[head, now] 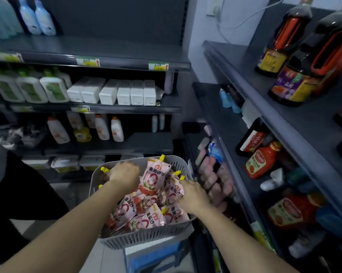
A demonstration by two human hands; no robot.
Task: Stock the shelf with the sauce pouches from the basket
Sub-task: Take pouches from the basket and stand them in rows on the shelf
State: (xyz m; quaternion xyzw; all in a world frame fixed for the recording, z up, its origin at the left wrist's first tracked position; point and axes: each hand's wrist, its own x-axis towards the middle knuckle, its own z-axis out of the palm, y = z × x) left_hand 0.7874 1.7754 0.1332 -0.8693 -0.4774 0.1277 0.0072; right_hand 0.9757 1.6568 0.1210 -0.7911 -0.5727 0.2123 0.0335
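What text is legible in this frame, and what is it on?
"番茄沙司": on the pink sauce pouches in the basket.
Price tags on the shelf edges: too blurred to read.
Labels on the red sauce bottle and dark bottles: too blurred.

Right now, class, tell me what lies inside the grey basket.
Pink sauce pouches with yellow caps fill the basket, piled loosely. Both hands reach in: the left hand and right hand cover some pouches, and the basket's floor is hidden.
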